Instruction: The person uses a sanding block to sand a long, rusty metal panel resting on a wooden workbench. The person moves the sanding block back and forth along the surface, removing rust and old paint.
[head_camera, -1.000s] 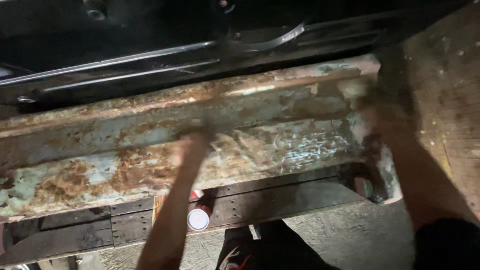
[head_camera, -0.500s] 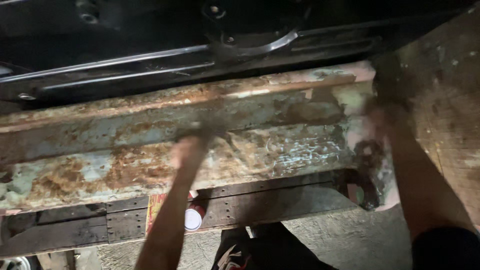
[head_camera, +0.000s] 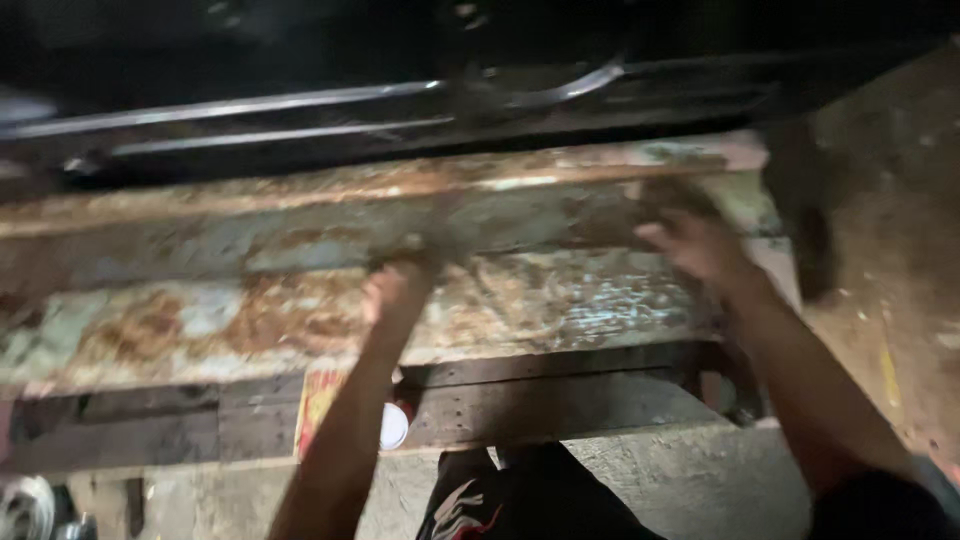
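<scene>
A long rusty metal beam (head_camera: 250, 320) with flaking pale green paint lies across dark wooden boards (head_camera: 560, 405). My left hand (head_camera: 398, 290) rests on the beam's front face near its middle, fingers curled against the metal; whether it holds anything is blurred. My right hand (head_camera: 695, 245) is spread over the beam near its right end, fingers apart, touching the rusty surface. Both forearms reach up from the bottom of the view.
Behind the beam runs a dark frame with shiny metal rods (head_camera: 250, 105). A small white round cap (head_camera: 393, 427) and a red and yellow label (head_camera: 318, 405) sit under the beam. A dusty brown surface (head_camera: 890, 260) lies at right. My dark patterned trousers (head_camera: 500, 500) show below.
My right hand has moved left along the beam from its right end. My left hand has stayed about mid-beam. The view has shifted slightly.
</scene>
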